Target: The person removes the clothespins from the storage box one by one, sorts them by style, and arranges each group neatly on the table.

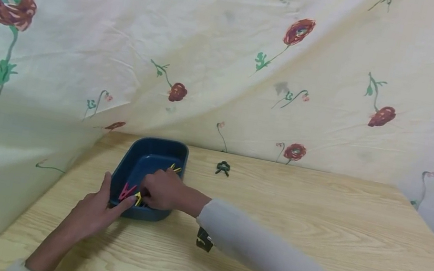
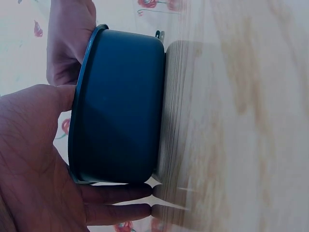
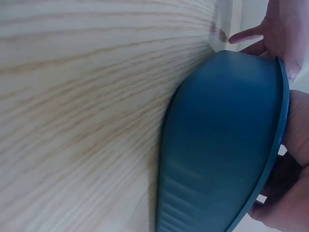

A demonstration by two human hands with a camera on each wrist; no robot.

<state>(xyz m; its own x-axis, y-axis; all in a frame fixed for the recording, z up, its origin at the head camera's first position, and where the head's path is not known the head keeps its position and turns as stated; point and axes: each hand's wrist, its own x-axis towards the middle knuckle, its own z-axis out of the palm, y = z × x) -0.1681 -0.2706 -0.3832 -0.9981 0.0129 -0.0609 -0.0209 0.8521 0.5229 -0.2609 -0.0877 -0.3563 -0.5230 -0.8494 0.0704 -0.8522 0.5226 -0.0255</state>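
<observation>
A dark blue plastic bin (image 1: pixel 145 213) stands on the left part of the table. My left hand (image 1: pixel 92 213) is at its near left corner, thumb on the rim and fingers straight along the outer wall; the left wrist view shows this hand (image 2: pixel 38 145) too. Inside the bin, my right hand (image 1: pixel 164 189) reaches down with bent fingers, and whatever lies between its fingertips is hidden. A pink V-shaped clip (image 1: pixel 126 191) and a yellow clip (image 1: pixel 138 198) lie beside it. Another yellow clip (image 1: pixel 175 168) shows near the bin's right wall.
A small black spring clamp (image 1: pixel 223 168) rests on the wooden table (image 1: pixel 317 206), right of the bin. Closer to me, a black object (image 1: pixel 205 240) is partly covered by the right sleeve (image 1: pixel 266 251). Flowered cloth (image 1: pixel 221 59) hangs behind and to the left.
</observation>
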